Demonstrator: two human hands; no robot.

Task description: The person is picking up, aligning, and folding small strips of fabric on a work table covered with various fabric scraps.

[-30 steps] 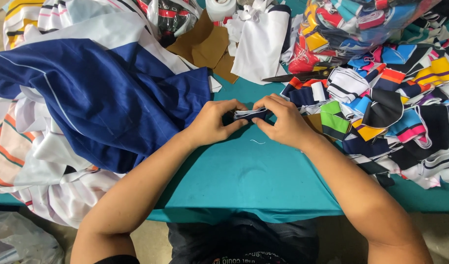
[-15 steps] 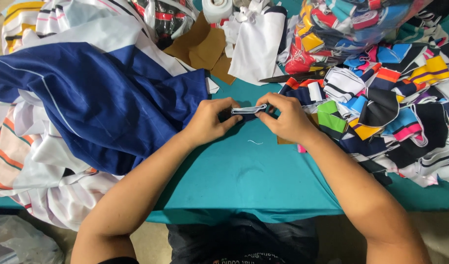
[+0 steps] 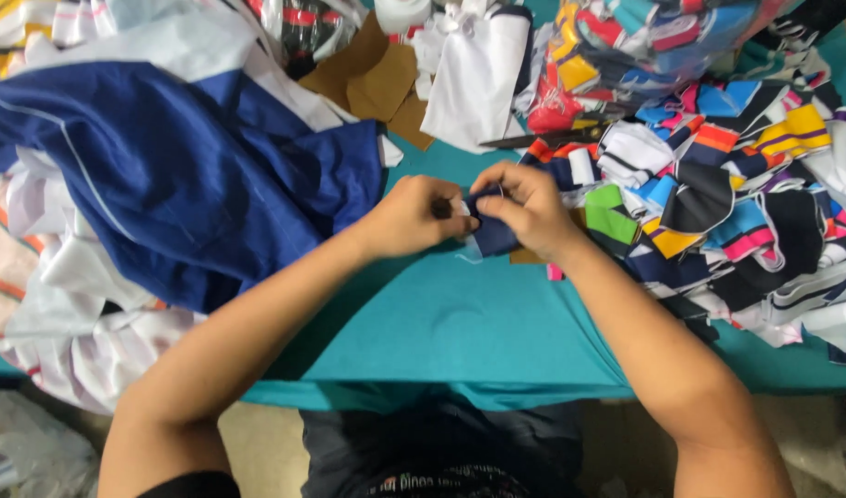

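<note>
Both hands meet over the teal table cloth (image 3: pixel 460 323), pinching a small navy fabric piece (image 3: pixel 493 232) with a white edge. My left hand (image 3: pixel 409 217) grips its left end, fingers curled. My right hand (image 3: pixel 524 207) folds over its top and right side. The piece hangs down a little between the hands. A large navy garment (image 3: pixel 174 175) with white trim lies just left of my left hand.
A heap of many-coloured striped fabric pieces (image 3: pixel 718 203) fills the right side. White and orange-striped garments (image 3: pixel 45 295) pile at the left. Brown cardboard pieces (image 3: pixel 372 78), a white garment (image 3: pixel 473 74) and dark scissors (image 3: pixel 543 138) lie at the back.
The hands have shifted slightly right and closer together; the small navy piece, held flat and stretched before, is now bunched and hanging between them.
</note>
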